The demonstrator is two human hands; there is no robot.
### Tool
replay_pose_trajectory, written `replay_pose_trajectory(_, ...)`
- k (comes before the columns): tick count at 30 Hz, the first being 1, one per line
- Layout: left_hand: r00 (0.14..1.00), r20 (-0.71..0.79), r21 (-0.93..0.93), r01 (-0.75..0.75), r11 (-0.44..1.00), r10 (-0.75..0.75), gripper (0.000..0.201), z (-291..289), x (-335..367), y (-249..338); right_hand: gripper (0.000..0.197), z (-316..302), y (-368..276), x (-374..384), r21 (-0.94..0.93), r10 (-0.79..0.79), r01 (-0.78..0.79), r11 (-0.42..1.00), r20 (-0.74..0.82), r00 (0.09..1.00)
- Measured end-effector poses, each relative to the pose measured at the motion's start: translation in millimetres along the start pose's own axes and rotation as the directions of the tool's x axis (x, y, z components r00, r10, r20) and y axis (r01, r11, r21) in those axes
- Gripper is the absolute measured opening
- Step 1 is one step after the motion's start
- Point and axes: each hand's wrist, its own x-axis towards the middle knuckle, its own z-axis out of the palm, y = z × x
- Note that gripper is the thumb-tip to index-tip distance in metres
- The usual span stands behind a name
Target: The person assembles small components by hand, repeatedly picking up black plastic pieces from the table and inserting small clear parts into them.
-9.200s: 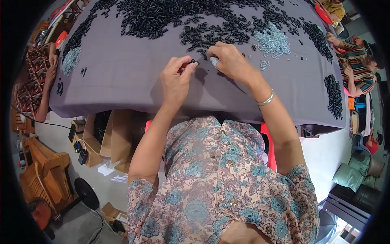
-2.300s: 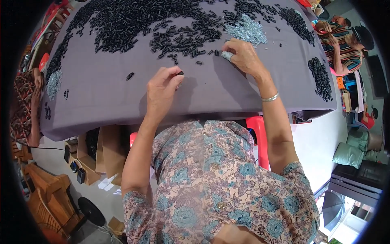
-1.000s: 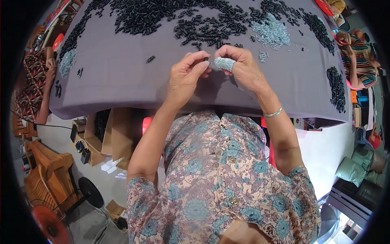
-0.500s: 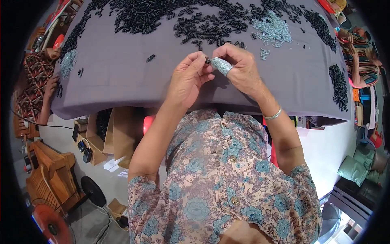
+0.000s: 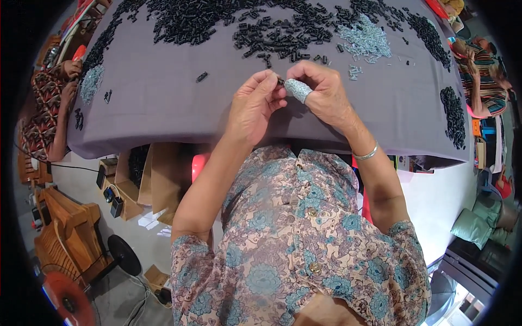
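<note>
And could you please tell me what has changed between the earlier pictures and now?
Since the second picture, the right hand has moved left, away from the pale pile, to meet the left hand, which pinches a small black part; whether the right hand grips it too is hard to see. A lone black part, absent from the first picture, now lies on the cloth. The pale pile looks unchanged.

small black piece (image 5: 280, 82) | mostly covered by fingers, finer shape and tilt cannot be made out | pinched at the fingertips of the left hand (image 5: 254, 103), closely met by the right hand (image 5: 326, 96) | held above the bench (image 5: 163, 111), nearer the wearer than the scattered black pieces (image 5: 283, 38)
</note>
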Motion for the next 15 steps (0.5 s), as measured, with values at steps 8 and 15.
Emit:
replay_pose_trajectory(8, 0.985, 0.041, 0.307, -0.172, 0.936, 0.167, 0.016, 4, -1, -2, 0.008, -7, -12, 2, -0.036, 0.155, -0.153, 0.987, 0.037, 0.987)
replay_pose_trajectory(15, 0.892, 0.231, 0.664, -0.437, 0.607, 0.389, 0.019, 4, -2, -4, 0.008, -9, -5, 2, 0.047, 0.237, -0.240, 0.970, 0.057, 0.970)
